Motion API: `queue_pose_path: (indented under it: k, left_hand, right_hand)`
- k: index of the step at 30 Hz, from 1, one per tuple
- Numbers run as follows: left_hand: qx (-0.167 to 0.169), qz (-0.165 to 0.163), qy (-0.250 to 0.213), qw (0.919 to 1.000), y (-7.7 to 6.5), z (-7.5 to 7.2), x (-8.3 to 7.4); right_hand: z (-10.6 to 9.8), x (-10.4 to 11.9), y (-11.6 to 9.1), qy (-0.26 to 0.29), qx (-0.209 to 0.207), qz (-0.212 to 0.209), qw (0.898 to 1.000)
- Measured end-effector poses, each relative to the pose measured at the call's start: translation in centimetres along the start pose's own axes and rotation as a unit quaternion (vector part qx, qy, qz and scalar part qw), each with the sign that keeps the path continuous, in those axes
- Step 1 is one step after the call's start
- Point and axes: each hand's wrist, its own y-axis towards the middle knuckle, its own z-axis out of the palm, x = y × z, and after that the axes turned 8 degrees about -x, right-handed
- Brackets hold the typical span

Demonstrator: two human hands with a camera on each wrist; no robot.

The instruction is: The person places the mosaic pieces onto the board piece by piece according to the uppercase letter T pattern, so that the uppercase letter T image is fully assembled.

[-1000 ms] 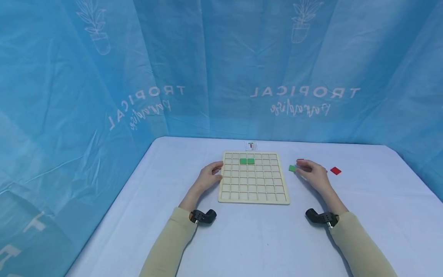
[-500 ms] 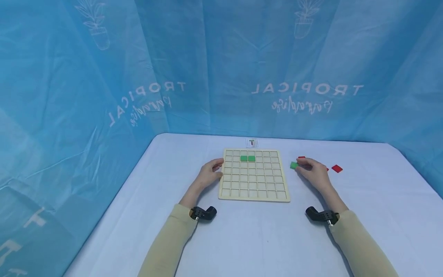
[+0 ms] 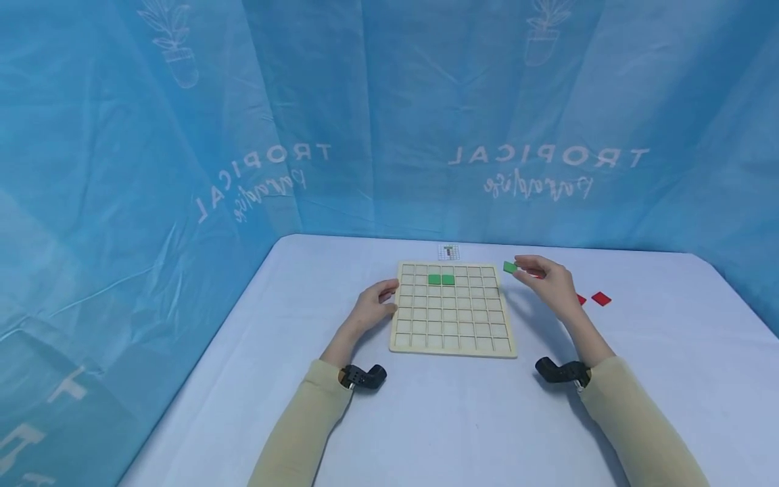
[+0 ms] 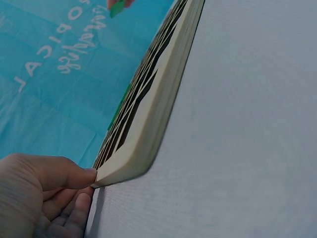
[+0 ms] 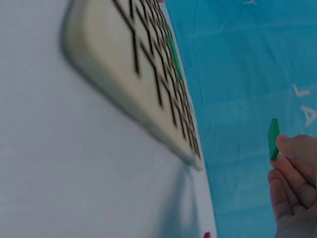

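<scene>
A pale wooden grid board [image 3: 453,344] lies on the table, with two green square tiles [image 3: 435,279] side by side in its second row from the back. At the board's left edge is my left hand [image 3: 370,306]; its thumb and fingertips touch the rim, the fingers loosely bent. The left wrist view shows that thumb [image 4: 74,173] right at the board's edge. My right hand [image 3: 550,284] pinches another green tile [image 3: 510,267] between thumb and fingers, raised above the table beyond the board's right edge. In the right wrist view this tile [image 5: 273,139] stands nearly edge-on.
Red tiles [image 3: 601,298] lie on the white tabletop right of the board, some partly hidden by the right hand. A small printed grid card [image 3: 449,252] lies behind the board. Blue printed cloth [image 3: 389,122] hangs behind and to the left.
My right hand has lifted the green tile off the table and moved it away from me, toward the back. My left hand has stayed at the board's edge.
</scene>
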Motion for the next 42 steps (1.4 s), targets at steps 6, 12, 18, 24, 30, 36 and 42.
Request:
queue_pose_path:
  k: [6, 12, 18, 24, 30, 36, 42]
  left_hand:
    - [0.0, 0.007, 0.002, 1.0, 0.1, 0.0, 0.0]
    - [0.0, 0.008, 0.005, 1.0, 0.0, 0.1, 0.0]
    - [0.002, 0.008, 0.006, 0.9999, -0.2, 0.0, 0.0]
    - [-0.001, 0.009, 0.009, 0.9999, -0.2, -0.1, -0.2]
    - [-0.003, 0.009, 0.01, 0.9999, -0.1, 0.0, -0.3]
    - [-0.005, 0.007, 0.006, 0.9999, 0.0, 0.0, -0.2]
    - [-0.003, 0.004, 0.002, 1.0, -0.2, 0.0, -0.4]
  right_hand:
    - [1.9, -0.2, 2.5, 0.027, 0.002, -0.005, 1.0]
    - [0.6, 7.1, 1.6, 0.086, 0.044, 0.021, 0.995]
    - [0.9, 11.2, 0.8, 0.11, 0.077, 0.042, 0.99]
    - [2.8, 10.8, 1.2, 0.135, 0.095, 0.057, 0.985]
    - [4.0, 10.4, 1.3, 0.127, 0.118, 0.078, 0.982]
    - [5.0, 9.8, 0.9, 0.106, 0.135, 0.075, 0.982]
    - [5.8, 8.8, 0.3, 0.094, 0.142, 0.042, 0.984]
